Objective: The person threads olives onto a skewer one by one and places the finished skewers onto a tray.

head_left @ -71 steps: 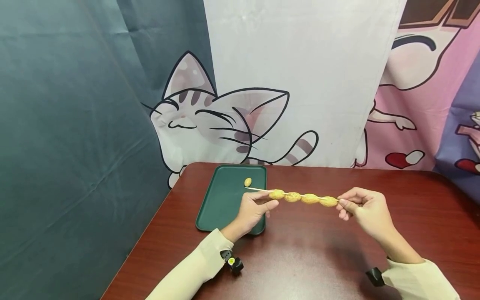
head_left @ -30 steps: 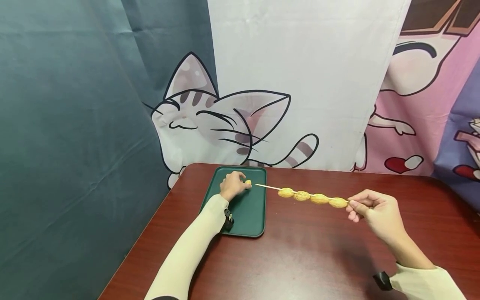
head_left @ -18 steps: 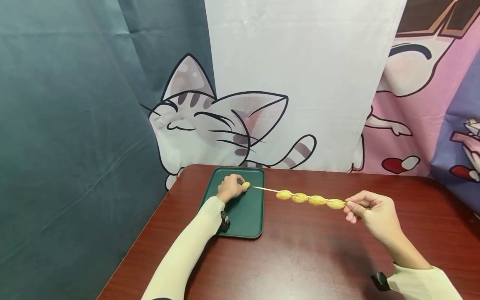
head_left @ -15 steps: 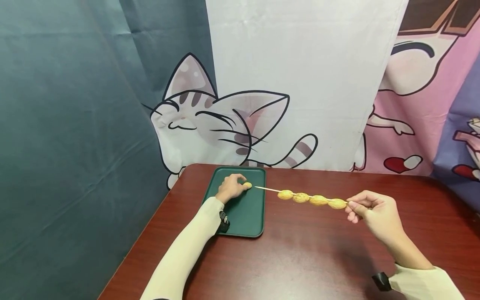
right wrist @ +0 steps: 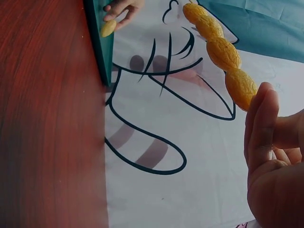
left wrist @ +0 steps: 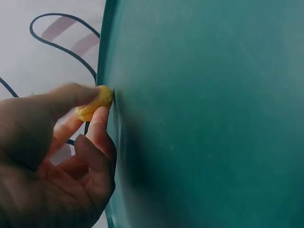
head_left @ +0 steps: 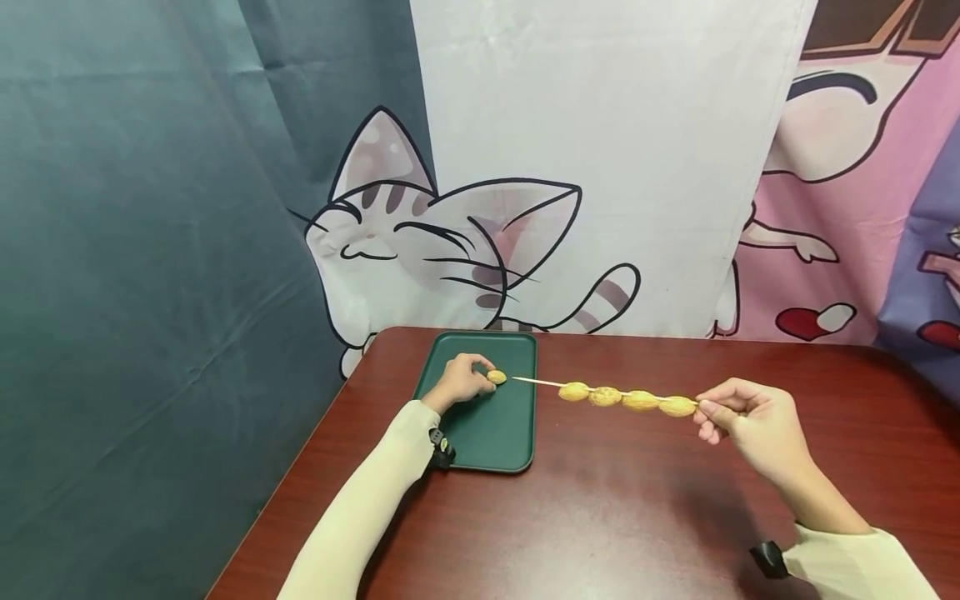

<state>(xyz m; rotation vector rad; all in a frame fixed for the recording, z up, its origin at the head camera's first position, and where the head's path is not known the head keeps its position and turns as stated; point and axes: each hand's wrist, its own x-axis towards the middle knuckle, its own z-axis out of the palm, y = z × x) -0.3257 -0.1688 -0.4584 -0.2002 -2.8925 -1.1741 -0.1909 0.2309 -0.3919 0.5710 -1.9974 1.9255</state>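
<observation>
My left hand [head_left: 462, 380] pinches a small yellow oval piece with wrinkled skin [left wrist: 97, 104] between thumb and fingers, over the green tray [head_left: 491, 442]. My right hand [head_left: 750, 421] grips the near end of a thin wooden skewer [head_left: 536, 382] that points left, slightly upward. Several similar yellow pieces [right wrist: 223, 53] are threaded on the skewer in a row, the last one close to my right fingertips. The skewer's bare pointed tip lies just right of the loose piece in the head view; a gap shows between them. Whether these pieces are fruit or potatoes I cannot tell.
The tray rests on the far left part of a reddish-brown wooden table [head_left: 600, 500]. Behind the table hangs a cloth backdrop [head_left: 615, 125] with a cartoon cat. Each wrist carries a small black camera [head_left: 768, 558].
My left hand has left the skewer, reached over the tray and taken hold of the loose yellow piece, then come slightly nearer me with it. The right hand has shifted slightly right with the skewer.
</observation>
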